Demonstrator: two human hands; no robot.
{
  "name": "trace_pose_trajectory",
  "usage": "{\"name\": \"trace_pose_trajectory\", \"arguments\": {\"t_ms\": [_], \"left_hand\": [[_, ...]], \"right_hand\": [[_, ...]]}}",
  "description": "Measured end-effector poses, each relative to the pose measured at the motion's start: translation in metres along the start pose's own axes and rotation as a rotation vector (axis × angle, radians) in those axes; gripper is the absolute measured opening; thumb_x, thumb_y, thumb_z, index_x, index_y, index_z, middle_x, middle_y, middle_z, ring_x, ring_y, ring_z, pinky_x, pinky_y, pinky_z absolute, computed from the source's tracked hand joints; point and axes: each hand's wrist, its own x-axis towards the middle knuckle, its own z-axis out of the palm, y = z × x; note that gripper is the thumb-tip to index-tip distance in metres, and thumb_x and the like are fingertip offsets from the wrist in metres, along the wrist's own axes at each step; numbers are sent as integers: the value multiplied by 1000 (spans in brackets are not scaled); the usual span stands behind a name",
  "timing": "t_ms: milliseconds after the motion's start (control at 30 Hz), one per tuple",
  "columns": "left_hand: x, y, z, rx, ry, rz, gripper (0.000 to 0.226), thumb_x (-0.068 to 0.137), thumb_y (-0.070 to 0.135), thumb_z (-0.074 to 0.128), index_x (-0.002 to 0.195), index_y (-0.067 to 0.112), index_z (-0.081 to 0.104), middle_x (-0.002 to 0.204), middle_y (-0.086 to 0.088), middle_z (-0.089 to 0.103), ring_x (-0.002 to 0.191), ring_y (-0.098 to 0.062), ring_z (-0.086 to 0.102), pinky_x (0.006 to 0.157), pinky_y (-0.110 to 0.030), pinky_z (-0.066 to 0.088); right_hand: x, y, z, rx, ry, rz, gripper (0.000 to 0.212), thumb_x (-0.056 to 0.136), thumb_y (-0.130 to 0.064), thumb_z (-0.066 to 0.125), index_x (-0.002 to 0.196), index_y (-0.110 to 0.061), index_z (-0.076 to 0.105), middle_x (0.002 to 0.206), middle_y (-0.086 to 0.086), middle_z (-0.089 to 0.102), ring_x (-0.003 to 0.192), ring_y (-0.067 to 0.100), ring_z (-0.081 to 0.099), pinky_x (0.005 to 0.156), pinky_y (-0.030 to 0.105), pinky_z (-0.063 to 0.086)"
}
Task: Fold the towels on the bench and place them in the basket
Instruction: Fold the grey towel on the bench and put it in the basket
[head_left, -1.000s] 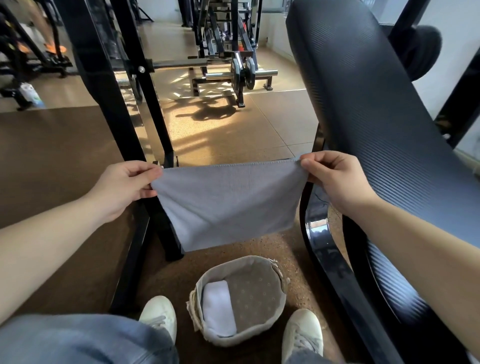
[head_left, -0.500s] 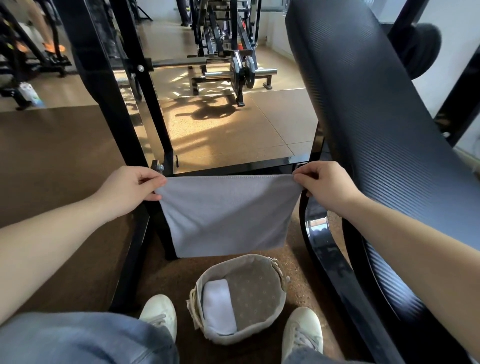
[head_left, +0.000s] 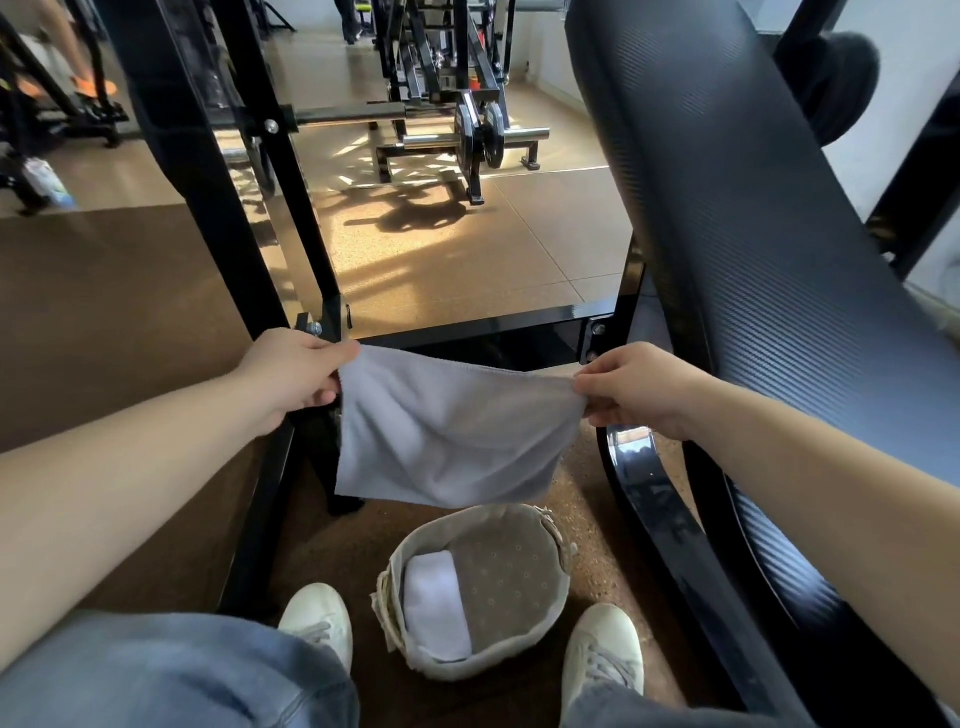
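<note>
I have the grey towel stretched between my two hands, out in front of my knees and off the floor. My left hand pinches its upper left corner between thumb and curled fingers. My right hand pinches the upper right corner the same way, fingers folded in tight on the cloth. Neither hand holds anything else. The right hand sits a little lower in the view than the left, so the top edge slants down toward it and sags slightly in the middle.

The towel hangs as a rough rectangle, plain pale grey, with a thin hemmed line along the top and soft shallow creases running across its middle. Its lower edge hangs free, curving a little, and in the view it ends just above the far rim of the basket.

That basket stands on the brown speckled floor between my two white shoes, the left shoe and the right shoe. It is lined with dotted fabric, and a folded white towel lies against its left inner side. Behind the grey towel runs a black frame crossbar, and a black ribbed pad rises at my right.
</note>
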Motion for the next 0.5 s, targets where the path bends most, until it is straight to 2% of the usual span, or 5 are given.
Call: {"name": "trace_pose_trajectory", "arguments": {"t_ms": [67,133,233,333,500], "left_hand": [[-3,7,12,-83,-4,-22,29,92,33,74,105,7,73,101,-17,75,66,-16,63,62,-24,59],[-8,16,26,-173,-35,-34,33,90,31,77,109,5,71,104,-13,74,76,-16,70,57,-19,58],[-16,28,51,-214,-131,-20,36,88,32,79,111,5,70,105,-13,74,85,-20,76,67,-24,62],[-27,40,73,-240,-215,8,33,91,29,76,111,4,70,101,-13,76,82,-19,77,71,-25,62],[-40,54,98,-290,-311,56,27,95,23,71,113,4,70,100,-14,77,88,-19,77,75,-26,62]], "right_hand": [[-4,-3,4,26,-28,19,9,98,-13,65,99,-6,70,90,13,75,72,19,74,59,27,55],[-6,-7,11,69,-26,13,11,100,-17,63,102,-9,70,92,9,78,76,18,76,56,26,51],[-10,-14,22,184,9,-34,11,100,-19,63,102,-11,71,90,6,78,74,16,76,57,27,50],[-14,-20,30,116,82,-149,10,99,-21,65,96,-16,73,86,1,79,74,14,76,62,30,55],[-16,-17,33,-33,199,-284,10,97,-23,66,93,-18,74,83,-1,77,72,14,75,59,27,60]]}}
